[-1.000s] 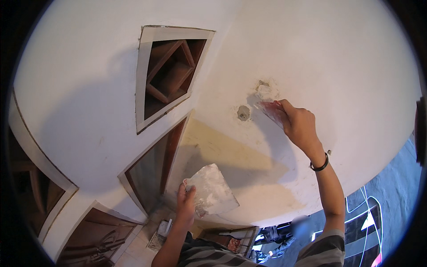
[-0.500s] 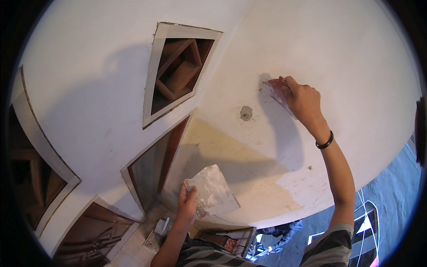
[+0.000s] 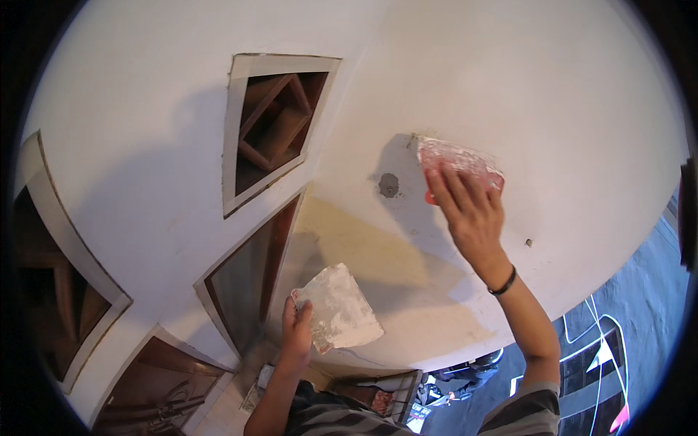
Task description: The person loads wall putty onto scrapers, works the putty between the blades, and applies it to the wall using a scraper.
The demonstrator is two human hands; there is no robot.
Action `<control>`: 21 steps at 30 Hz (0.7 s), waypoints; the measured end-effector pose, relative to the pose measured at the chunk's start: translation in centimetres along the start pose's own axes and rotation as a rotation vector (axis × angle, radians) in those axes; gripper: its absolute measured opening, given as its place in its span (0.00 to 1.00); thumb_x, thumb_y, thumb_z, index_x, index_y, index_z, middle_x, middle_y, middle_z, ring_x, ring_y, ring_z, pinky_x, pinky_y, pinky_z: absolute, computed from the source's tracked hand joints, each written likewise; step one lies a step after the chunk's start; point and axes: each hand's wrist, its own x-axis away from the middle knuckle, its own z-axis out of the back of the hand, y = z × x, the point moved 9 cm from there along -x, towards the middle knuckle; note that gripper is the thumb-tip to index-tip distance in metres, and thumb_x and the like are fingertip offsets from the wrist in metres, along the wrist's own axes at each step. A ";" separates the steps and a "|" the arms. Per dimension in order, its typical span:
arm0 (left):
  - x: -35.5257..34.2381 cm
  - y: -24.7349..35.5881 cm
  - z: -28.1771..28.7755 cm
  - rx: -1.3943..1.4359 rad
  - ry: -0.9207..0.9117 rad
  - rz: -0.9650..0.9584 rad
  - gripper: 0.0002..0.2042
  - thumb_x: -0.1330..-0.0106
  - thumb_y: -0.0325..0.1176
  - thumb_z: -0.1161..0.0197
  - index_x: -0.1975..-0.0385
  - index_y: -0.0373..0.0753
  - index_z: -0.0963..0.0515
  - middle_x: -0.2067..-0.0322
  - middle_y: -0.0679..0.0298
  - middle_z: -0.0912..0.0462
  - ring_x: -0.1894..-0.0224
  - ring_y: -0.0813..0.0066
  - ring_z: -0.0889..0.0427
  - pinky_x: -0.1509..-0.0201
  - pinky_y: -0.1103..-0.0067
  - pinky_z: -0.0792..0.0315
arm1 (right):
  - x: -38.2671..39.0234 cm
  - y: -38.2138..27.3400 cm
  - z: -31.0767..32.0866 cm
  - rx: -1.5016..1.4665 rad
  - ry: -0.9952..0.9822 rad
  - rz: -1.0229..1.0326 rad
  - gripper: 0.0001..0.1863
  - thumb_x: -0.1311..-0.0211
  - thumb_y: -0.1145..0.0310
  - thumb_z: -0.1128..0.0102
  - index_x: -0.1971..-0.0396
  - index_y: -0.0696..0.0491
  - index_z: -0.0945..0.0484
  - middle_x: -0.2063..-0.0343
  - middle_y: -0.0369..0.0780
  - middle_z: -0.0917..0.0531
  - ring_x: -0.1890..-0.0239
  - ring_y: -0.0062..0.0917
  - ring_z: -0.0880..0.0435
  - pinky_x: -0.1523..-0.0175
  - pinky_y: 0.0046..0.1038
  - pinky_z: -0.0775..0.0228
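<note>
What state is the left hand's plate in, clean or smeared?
Smeared: patchy whitish residue covers much of the visible face of the plate in the left hand.

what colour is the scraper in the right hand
The scraper is red with white smears, best seen in the head view.

Scraper point(image 3: 465, 161): red, smeared with white
Plate point(image 3: 345, 309): off-white, blotched with grey
Wall point(image 3: 582, 131): white, with a pale yellow patch point(image 3: 349, 225)
Hole point(image 3: 388, 185): dark grey
Band point(image 3: 504, 284): black
Shirt point(image 3: 525, 413): grey and black stripes
Frame point(image 3: 234, 138): greyish cream, edged with dark brown
Lattice point(image 3: 280, 134): reddish brown
Ground point(image 3: 658, 287): blue-grey
</note>
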 end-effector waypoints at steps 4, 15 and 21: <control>0.4 -0.9 -0.2 0.002 0.005 0.045 0.17 0.21 0.30 0.47 0.37 0.34 0.32 0.46 0.59 0.21 0.46 0.75 0.21 0.40 0.76 0.28 | 2.0 -0.5 -4.4 0.015 -0.006 0.038 0.27 0.40 0.72 0.36 0.37 0.50 0.22 0.39 0.40 0.19 0.48 0.35 0.20 0.58 0.33 0.32; 1.1 -0.2 1.9 -0.032 0.018 0.022 0.17 0.21 0.32 0.46 0.38 0.35 0.32 0.44 0.58 0.22 0.44 0.75 0.23 0.39 0.76 0.29 | 4.7 -2.5 -11.8 0.127 -0.205 0.056 0.28 0.39 0.70 0.39 0.37 0.56 0.24 0.40 0.44 0.19 0.43 0.36 0.22 0.57 0.32 0.32; 1.3 1.7 4.1 0.034 0.090 -0.028 0.17 0.23 0.30 0.46 0.37 0.35 0.31 0.44 0.59 0.21 0.45 0.73 0.20 0.40 0.74 0.25 | 5.7 -3.4 -10.4 0.071 -0.207 0.092 0.26 0.40 0.70 0.39 0.41 0.60 0.22 0.43 0.49 0.18 0.48 0.38 0.22 0.55 0.35 0.31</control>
